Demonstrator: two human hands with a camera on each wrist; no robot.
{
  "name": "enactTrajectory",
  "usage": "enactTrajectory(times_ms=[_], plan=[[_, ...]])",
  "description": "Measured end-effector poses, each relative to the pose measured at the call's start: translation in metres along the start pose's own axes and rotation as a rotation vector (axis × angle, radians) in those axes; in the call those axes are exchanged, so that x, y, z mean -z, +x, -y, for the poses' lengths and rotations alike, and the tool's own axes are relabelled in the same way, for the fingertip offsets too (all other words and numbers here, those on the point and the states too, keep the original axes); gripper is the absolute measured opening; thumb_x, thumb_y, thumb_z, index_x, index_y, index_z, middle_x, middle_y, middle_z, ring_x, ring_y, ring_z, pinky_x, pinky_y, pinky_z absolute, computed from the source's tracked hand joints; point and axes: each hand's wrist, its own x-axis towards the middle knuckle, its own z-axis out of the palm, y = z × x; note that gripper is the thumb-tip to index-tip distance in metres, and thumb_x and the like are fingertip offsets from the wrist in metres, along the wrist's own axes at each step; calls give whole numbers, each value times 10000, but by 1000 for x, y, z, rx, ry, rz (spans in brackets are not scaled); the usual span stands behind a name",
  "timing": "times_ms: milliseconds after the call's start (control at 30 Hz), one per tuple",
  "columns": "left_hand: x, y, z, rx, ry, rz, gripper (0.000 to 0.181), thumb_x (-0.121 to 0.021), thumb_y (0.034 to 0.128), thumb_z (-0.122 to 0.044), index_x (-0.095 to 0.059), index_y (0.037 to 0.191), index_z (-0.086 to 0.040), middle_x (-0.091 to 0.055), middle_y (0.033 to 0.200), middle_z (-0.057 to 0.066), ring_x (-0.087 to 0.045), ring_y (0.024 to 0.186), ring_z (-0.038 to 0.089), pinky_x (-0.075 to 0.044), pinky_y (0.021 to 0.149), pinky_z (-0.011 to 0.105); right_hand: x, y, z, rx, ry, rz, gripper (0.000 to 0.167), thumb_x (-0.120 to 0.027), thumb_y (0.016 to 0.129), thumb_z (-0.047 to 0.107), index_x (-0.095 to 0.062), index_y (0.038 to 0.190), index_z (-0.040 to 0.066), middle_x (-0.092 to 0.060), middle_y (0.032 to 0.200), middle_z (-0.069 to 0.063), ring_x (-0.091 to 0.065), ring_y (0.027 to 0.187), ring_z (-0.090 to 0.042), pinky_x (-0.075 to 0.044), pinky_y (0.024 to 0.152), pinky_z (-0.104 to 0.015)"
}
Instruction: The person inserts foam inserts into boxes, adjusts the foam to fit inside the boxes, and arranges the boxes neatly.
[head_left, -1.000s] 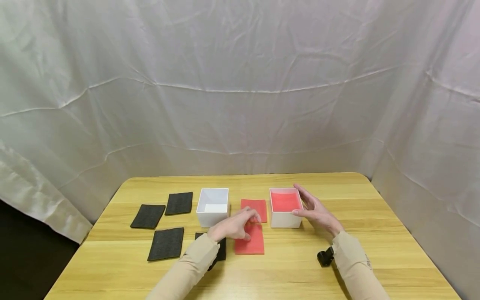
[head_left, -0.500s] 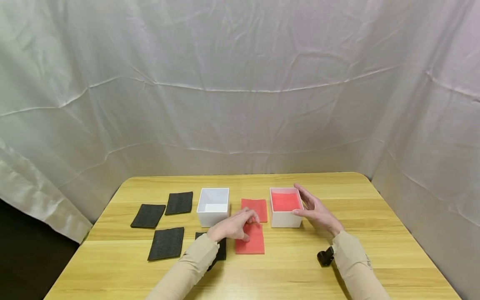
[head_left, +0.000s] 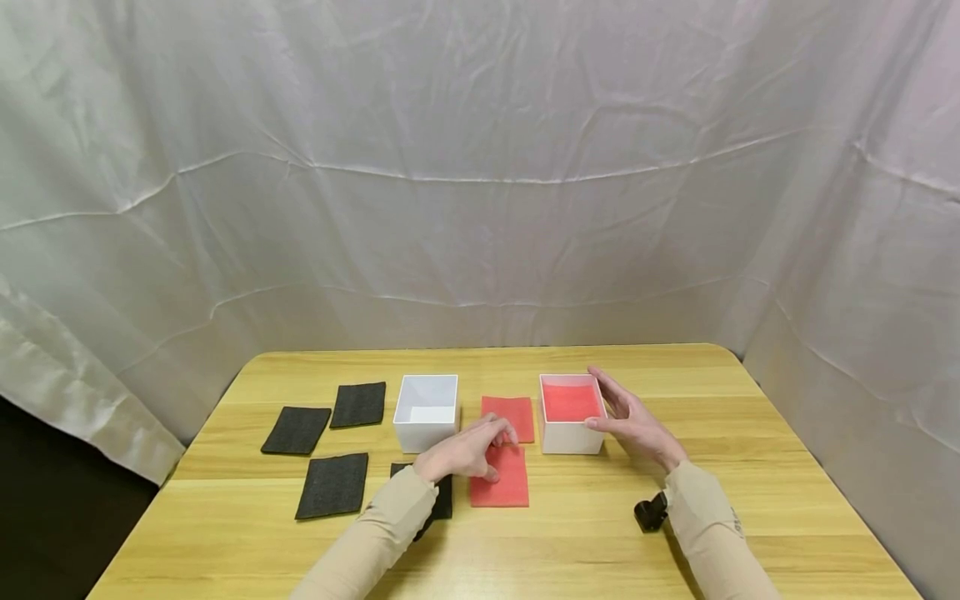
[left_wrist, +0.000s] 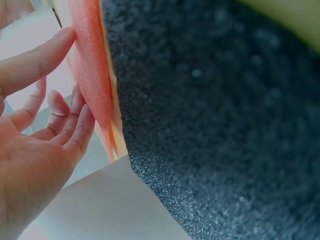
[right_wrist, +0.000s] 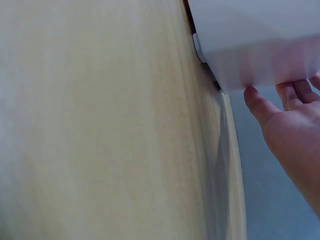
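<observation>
My left hand is over two flat red sheets. Its thumb and curved fingertips touch the nearer red sheet, seen edge-on in the left wrist view as a soft red pad. The farther red sheet lies just beyond. Against the right side of the white box rests my right hand, thumb and fingers spread. A red sheet is inside that box. In the right wrist view, my fingertips meet the edge of the white box. Part of the nearer sheet is hidden by my left hand.
A second white box, with only its white floor showing, stands left of the red sheets. Black sheets lie on the left. Another black sheet is partly under my left wrist. A pale curtain hangs behind the wooden table.
</observation>
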Motion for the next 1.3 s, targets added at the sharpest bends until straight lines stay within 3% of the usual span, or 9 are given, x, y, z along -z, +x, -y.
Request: enactTrajectory(times_ms=[400,700,867,967,1300], plan=[[-3,1,-1,18,-9,-20,515,-834,739,59,-572,1157,-88,-558,1127,70,-556,1084,217,-508,994,305,1,0,-3,-8,8,8,957,-677,920,41,-40,1631,109,63,1710,-130,67,1568,-377,-301,1065,-34],[-2,0,0,-6,-46,-41,568,-842,739,53,-512,1182,-83,-553,1129,70,-546,1052,204,-514,952,287,1,1,-4,3,-18,9,948,-675,925,50,-41,1628,91,63,1703,-166,74,1561,-394,-286,1075,-33],[5,-2,-3,-4,-73,-60,571,-842,742,51,-511,1188,-82,-545,977,17,-510,927,137,-482,854,229,2,1,-5,8,-21,6,939,-664,925,32,-45,1629,96,64,1700,-181,75,1558,-403,-290,1069,-34],[10,-4,-7,10,-132,-58,543,-822,766,55,-512,1198,-55,-540,921,9,-518,880,125,-479,825,228,2,1,-4,3,-34,4,942,-674,926,52,-50,1630,101,53,1705,-163,69,1563,-390,-274,1087,-39],[33,-4,-22,87,-288,-152,439,-851,766,-17,-593,1120,-44,-664,928,56,-609,883,134,-541,861,275,2,2,-4,21,-16,7,939,-672,926,46,-49,1628,85,55,1700,-181,66,1561,-396,-299,1056,-21]])
